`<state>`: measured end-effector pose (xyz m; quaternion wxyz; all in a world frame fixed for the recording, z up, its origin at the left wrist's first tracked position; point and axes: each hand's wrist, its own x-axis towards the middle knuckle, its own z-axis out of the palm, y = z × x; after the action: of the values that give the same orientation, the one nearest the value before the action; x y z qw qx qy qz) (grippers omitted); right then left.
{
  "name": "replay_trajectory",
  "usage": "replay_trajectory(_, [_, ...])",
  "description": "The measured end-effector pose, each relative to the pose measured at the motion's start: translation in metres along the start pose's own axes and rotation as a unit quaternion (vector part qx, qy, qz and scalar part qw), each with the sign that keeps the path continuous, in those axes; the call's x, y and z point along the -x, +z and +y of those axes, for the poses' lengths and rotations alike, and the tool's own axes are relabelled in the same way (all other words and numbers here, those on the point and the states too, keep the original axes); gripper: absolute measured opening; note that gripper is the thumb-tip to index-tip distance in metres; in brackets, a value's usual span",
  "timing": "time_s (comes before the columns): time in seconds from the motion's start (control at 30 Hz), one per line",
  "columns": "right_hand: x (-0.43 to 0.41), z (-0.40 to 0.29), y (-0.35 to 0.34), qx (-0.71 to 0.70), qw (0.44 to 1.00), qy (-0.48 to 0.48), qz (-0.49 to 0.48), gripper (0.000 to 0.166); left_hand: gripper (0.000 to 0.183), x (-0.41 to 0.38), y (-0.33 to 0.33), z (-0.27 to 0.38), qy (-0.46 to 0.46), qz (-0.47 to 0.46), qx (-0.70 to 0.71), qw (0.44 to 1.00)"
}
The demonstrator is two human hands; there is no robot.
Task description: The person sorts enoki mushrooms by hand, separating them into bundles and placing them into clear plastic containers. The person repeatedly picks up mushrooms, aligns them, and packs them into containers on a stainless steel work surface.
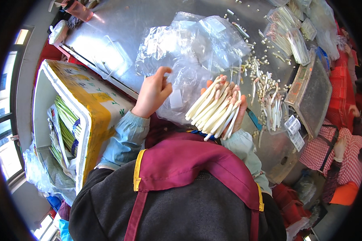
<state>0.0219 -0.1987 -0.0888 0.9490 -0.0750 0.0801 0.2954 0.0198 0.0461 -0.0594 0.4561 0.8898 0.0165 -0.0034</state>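
My right hand (239, 113) holds a bundle of pale, white stalks with pinkish tips (215, 107), fanned out flat with the tips pointing away from me. To the left, my left hand (154, 92) is raised with bent fingers, thumb and forefinger apart, nothing between them. Beyond both hands lie crumpled clear plastic bags (193, 42), some with white labels. A clear plastic tray (276, 113) with similar stalks stands to the right, beside printed label strips (294, 132). Between it and my right hand lies a knife with a teal handle (254, 119).
A foam box (99, 111) with green stalks (67, 126) stands at the left. Cut stalk pieces (261, 75) litter the metal table (120, 18). Filled trays (285, 33) lie at the back right, near a metal scale-like box (309, 93). Another person's checkered sleeve (347, 150) shows at the right.
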Motion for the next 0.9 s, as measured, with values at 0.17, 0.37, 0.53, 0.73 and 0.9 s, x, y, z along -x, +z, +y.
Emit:
replay_trajectory(0.17, [0.005,-0.015,0.014,0.038,0.998,-0.031,0.034,0.076,0.039,-0.008,0.024,0.025,0.035,-0.025,0.025,0.999])
replay_trajectory(0.37, [0.001,-0.020,0.033,0.117,0.988,-0.065,0.078,0.065,0.094,0.009,0.024,0.053,0.117,-0.098,0.055,0.987])
replay_trajectory(0.53, [0.000,-0.005,0.051,0.210,0.958,-0.163,0.108,0.072,0.123,0.017,0.050,0.072,0.132,-0.130,-0.051,0.981])
replay_trajectory(0.73, [0.012,0.000,0.054,0.365,0.908,-0.208,0.001,0.107,0.131,0.021,0.067,0.060,0.159,-0.064,0.022,0.985])
replay_trajectory(0.9, [0.009,0.003,0.036,0.448,0.854,-0.251,-0.084,0.120,0.126,0.022,0.078,0.041,0.135,-0.097,0.101,0.981])
